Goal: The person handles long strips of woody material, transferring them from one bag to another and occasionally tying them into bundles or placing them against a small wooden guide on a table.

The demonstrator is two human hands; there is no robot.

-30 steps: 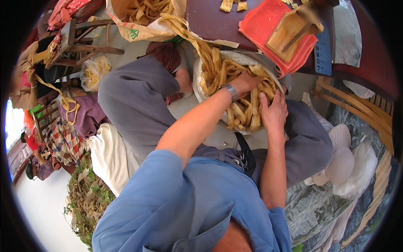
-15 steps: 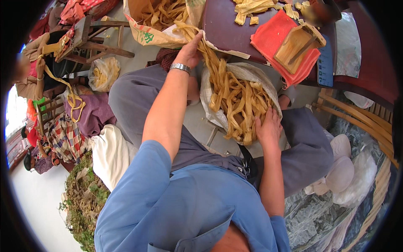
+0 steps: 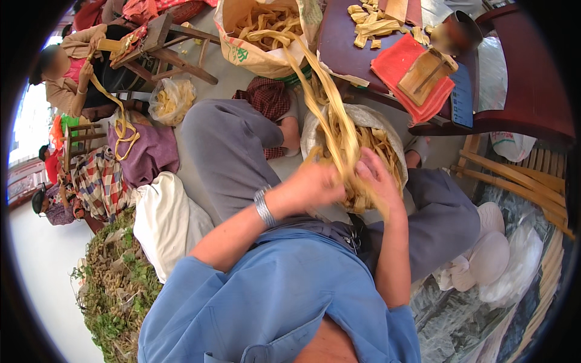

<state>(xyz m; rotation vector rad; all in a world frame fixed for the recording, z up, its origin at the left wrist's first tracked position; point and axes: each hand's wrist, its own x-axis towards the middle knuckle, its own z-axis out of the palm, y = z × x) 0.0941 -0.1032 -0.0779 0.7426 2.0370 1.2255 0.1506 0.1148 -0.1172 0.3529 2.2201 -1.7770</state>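
Long yellow-brown strips stretch from the printed paper sack at the top down toward my hands, over the white woven sack full of similar strips between my legs. My left hand, wearing a metal wristwatch, is beside the hanging strips at the sack's near side; its fingers are smeared by motion. My right hand grips the strips with curled fingers, just right of my left hand.
A dark table holds strip pieces, red cloths, a wooden block, a blurred dark pot and a blue panel. Co-workers sit at left. A wooden chair, sandals and a leafy pile lie around me.
My left hand went up to the paper sack and is now back down beside my right. Strips now stretch between that sack and my hands; my right hand is more curled.
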